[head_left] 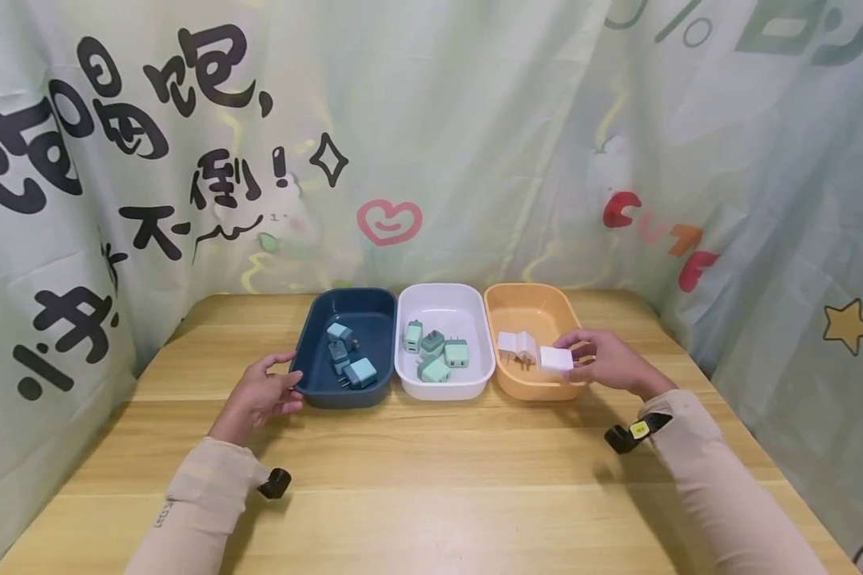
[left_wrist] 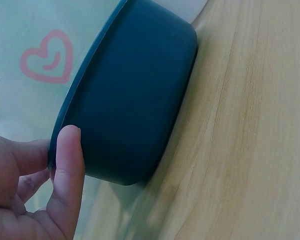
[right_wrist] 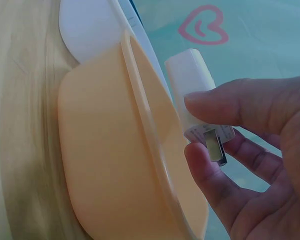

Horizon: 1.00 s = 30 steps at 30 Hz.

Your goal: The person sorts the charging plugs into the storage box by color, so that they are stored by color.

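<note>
My right hand pinches a white charger plug between thumb and fingers, over the right side of the orange tray. Its metal prong side faces the wrist in the right wrist view, beside the tray's rim. Two more white charger plugs lie in that tray. My left hand grips the near left rim of the dark blue tray, with the thumb against its outer wall. Blue charger plugs lie inside the dark blue tray.
Between the two other trays stands a white tray holding several green charger plugs. The three trays stand in a row on a wooden table. A printed curtain hangs behind and at both sides.
</note>
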Motion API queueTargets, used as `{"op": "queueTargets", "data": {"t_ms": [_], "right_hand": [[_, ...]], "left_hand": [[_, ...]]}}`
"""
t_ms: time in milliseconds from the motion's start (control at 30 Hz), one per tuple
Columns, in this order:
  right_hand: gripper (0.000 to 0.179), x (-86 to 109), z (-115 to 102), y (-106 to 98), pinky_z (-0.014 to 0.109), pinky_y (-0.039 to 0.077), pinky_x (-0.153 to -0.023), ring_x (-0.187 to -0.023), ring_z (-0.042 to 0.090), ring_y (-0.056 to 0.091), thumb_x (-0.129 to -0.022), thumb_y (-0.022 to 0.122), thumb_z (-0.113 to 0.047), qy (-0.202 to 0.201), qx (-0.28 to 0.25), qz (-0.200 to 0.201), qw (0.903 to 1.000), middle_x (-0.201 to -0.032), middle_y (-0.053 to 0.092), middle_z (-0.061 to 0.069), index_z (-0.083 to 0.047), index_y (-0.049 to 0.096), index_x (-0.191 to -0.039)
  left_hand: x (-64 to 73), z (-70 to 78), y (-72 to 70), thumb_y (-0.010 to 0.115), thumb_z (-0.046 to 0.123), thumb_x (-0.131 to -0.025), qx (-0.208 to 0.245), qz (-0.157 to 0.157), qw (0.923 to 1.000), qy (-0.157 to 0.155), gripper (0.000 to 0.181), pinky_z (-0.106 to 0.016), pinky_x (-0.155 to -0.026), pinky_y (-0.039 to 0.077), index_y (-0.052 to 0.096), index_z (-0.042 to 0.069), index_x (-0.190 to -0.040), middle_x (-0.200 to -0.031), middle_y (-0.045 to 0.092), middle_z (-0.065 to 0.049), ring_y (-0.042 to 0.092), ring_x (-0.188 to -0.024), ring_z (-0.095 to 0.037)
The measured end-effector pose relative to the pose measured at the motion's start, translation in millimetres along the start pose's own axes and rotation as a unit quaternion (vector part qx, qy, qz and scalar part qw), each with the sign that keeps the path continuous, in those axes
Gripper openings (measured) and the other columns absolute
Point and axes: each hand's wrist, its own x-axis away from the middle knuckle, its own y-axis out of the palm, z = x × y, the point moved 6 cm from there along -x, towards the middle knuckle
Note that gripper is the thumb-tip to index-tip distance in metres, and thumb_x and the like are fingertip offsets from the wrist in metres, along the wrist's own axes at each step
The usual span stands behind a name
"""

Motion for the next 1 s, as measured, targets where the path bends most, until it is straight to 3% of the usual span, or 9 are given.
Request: {"op": "queueTargets", "data": {"t_ms": [467,1000], "right_hand": [[0.04,-22.2,16.0,-11.8,0.031,0.056,-0.073,-0.102,0.039,0.06,-0.077,0.078,0.003,0.006,-0.038,0.007,0.9992,-0.115,0.055,0.023,0.007,0.061,-0.113],[0.04,-37.8,22.9,-18.1,0.028,0.055,-0.075,-0.099,0.037,0.062,-0.076,0.077,0.006,0.009,-0.035,0.024,0.9991,-0.112,0.056,0.024,0.009,0.061,-0.113]], "left_hand": [[-0.8,-0.1,-0.1,0.051,0.007,-0.101,-0.007,0.004,0.9999,0.009,0.055,-0.031,-0.062,0.059,0.031,0.01,-0.152,-0.104,0.047,-0.019,0.06,-0.068,-0.018],[0.4,-1.0,1.2,0.051,0.009,-0.101,-0.019,0.01,0.9998,-0.001,0.055,-0.032,-0.065,0.059,0.031,0.012,-0.152,-0.108,0.049,-0.021,0.06,-0.071,-0.02]]}}
